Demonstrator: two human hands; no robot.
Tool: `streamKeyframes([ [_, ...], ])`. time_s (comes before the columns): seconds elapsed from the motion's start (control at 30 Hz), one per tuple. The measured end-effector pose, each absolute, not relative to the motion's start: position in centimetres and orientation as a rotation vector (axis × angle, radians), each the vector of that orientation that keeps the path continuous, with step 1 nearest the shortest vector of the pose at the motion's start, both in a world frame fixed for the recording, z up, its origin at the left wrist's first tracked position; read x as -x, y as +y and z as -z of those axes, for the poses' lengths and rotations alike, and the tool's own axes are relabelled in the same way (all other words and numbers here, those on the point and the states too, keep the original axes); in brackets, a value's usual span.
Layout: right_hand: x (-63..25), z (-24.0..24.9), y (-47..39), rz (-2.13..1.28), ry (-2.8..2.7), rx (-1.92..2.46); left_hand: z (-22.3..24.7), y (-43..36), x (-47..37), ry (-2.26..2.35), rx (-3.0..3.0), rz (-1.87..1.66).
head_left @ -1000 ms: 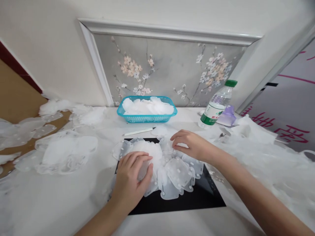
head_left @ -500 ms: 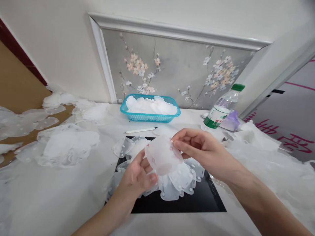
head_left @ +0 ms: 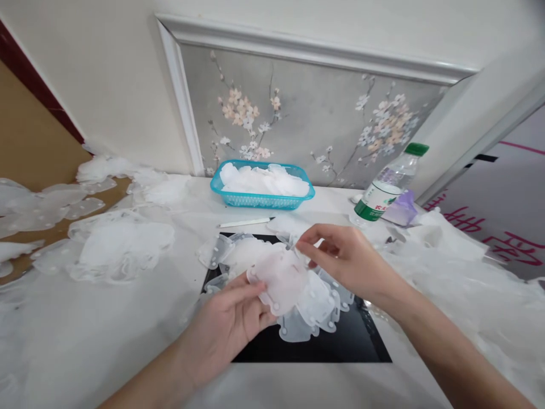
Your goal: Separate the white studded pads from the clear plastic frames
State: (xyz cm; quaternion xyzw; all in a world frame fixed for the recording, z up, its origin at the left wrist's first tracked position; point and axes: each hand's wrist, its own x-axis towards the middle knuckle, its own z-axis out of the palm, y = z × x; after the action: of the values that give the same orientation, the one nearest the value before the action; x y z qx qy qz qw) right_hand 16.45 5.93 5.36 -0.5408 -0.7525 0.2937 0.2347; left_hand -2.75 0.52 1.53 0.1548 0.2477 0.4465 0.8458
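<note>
My left hand (head_left: 236,318) grips a translucent white plastic piece (head_left: 281,281) by its left edge, thumb on top and fingers underneath. The piece is thin and pouch-like, with rounded corners and small round dots. At its upper right edge my right hand (head_left: 336,253) is closed in a pinch; what lies between those fingertips is too small to make out. Below both hands, a heap of similar plastic pieces (head_left: 317,301) covers much of a black mat (head_left: 315,352).
A blue basket (head_left: 264,201) of white pieces stands against the wall, with a white pen (head_left: 246,222) before it. At right are a water bottle (head_left: 385,190), a purple packet (head_left: 402,208) and heaped clear plastic (head_left: 472,295). More pieces (head_left: 121,244) are piled at left.
My left hand has turned, its thumb now over the piece's left edge. The piece has dropped slightly and tilted, and the right fingertips sit at its upper right corner.
</note>
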Motion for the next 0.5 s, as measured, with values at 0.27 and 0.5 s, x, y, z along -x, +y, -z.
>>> streamKeyframes([
  [0.27,-18.2,-3.1,8.2,-0.330,-2.519,1.952,0.8,1.2,3.0,0.598,-0.312,-0.919],
  [0.5,-18.4,-3.7,8.2,-0.304,-2.479,1.986,1.2,1.6,3.4,0.472,-0.257,-0.894],
])
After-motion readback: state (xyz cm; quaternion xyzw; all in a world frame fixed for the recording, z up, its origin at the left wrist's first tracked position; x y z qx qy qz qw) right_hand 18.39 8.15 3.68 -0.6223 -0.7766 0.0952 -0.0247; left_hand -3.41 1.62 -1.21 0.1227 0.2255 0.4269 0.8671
